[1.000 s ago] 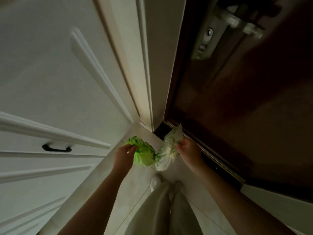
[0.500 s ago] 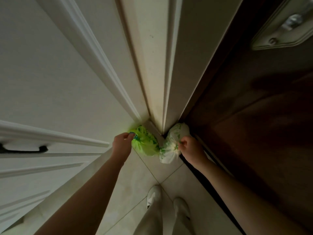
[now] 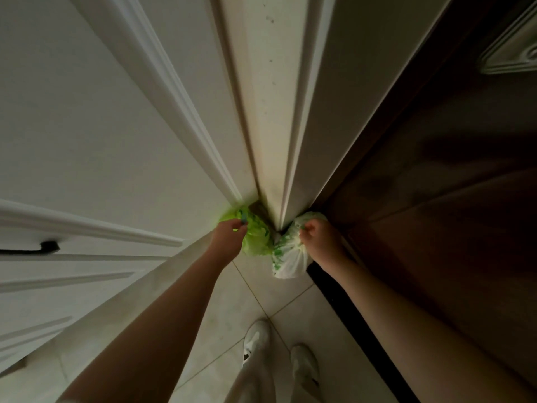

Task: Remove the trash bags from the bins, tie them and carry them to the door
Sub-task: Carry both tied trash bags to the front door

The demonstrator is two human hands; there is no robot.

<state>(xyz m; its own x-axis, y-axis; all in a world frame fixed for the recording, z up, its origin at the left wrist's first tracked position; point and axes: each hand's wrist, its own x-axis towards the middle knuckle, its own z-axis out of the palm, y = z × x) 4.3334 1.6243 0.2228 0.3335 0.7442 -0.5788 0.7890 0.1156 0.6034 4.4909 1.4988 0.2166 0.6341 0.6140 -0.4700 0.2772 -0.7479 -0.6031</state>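
Observation:
Two small tied trash bags sit low in the corner where the white frame meets the dark brown door (image 3: 436, 199). My left hand (image 3: 229, 241) grips the knotted top of the bright green bag (image 3: 257, 241), which lies against the foot of the white frame (image 3: 270, 141). My right hand (image 3: 318, 239) pinches the top of the white bag with green print (image 3: 289, 260), which rests on the tiled floor beside the door's threshold. The two bags touch each other.
A white cabinet front with a black handle (image 3: 43, 247) fills the left. The dark threshold strip (image 3: 343, 301) runs along the door's foot. My white shoes (image 3: 255, 338) stand on the beige tiles (image 3: 247, 309) just behind the bags. A metal lock plate (image 3: 511, 56) shows at upper right.
Both hands have lowered and moved forward with the bags, from hanging above the floor into the corner by the door. The view has dropped closer to the floor.

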